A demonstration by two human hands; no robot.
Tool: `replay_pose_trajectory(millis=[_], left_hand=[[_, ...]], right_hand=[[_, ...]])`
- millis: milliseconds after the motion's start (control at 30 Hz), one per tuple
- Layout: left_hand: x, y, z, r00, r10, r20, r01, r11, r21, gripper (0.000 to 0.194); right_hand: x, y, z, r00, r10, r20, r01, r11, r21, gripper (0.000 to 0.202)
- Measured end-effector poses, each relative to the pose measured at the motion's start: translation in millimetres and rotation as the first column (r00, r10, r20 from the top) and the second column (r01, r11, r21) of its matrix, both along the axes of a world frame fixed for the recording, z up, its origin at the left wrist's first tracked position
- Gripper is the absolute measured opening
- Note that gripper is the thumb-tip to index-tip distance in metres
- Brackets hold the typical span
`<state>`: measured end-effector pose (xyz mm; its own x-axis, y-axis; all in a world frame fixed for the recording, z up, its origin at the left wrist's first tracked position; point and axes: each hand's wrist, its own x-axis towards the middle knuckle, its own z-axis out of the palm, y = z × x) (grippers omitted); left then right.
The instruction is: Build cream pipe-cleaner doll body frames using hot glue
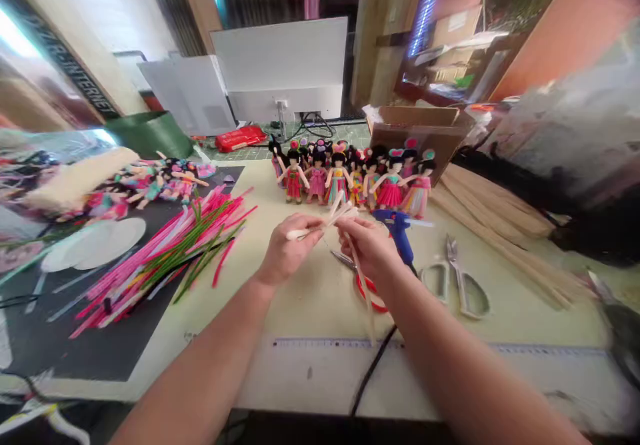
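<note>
Fuzzy cream stems [341, 213] | bent, crossing | left hand [293, 245] and right hand [367, 245] pinching them | dolls [339, 175] beyond

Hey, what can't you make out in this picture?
All in the head view:
Strips: gripped parts hidden by left hand and right hand.
Red scissors: partly behind right hand and a strip.
Rear dolls: behind front dolls.
Ruler: numbers too small.
Monitor: screen faces away.
</note>
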<state>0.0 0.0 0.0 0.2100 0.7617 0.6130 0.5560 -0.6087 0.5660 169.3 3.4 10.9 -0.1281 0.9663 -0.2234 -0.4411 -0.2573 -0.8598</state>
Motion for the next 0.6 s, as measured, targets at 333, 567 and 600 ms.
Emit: replay_pose_trajectory(millis=[333,567,600], left_hand=[[-2.2,-5.8,7.8,0.954,0.15,-0.259,-0.106,0.979,0.176,0.016],[5.1,-2.2,-1.9,0.927,0.218,0.304,-0.14,0.955,-0.261,0.053],[6.3,-2.2,-2.0,0.881,0.244,0.406,-0.07,0.915,-0.398,0.055]], right_hand=[[-0.3,2.3,-0.8,0.994,-0.02,0.111,0.014,0.999,0.049,0.013],[0.0,1.5,2.4,0.99,-0.137,0.043,0.127,0.976,0.175,0.015],[0.3,1.3,2.9,0.989,-0.144,0.038,0.134,0.971,0.198,0.016]])
